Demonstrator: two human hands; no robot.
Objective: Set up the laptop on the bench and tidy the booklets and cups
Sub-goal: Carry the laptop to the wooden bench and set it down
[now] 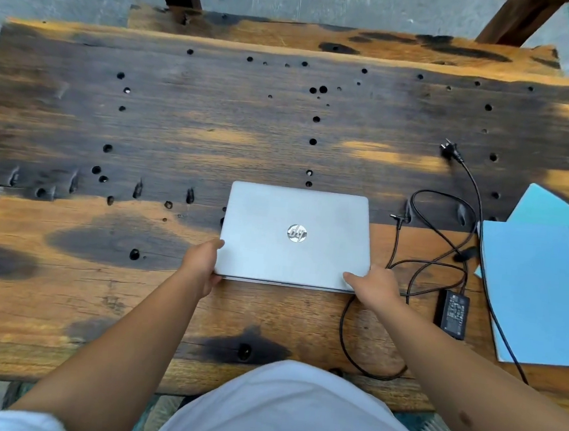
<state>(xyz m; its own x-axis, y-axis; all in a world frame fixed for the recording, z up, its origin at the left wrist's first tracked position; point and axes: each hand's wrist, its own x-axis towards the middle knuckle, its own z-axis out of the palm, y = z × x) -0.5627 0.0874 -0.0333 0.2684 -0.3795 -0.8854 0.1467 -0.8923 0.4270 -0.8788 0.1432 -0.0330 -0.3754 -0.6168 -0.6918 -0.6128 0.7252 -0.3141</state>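
Barely begun: laptop (295, 237) closed, flat on counter (132, 288) centre. Left hand (203, 265) + right hand (375, 287) grip its near corners. Charger brick (451, 313), unplugged, & booklets (537, 292) right of laptop, untidied. No cups visible.

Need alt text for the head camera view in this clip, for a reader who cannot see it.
A person's left hand and right hand grip the near corners of a closed silver laptop lying on a scorched wooden bench. To its right lie a black charger with loose cable and light blue booklets.
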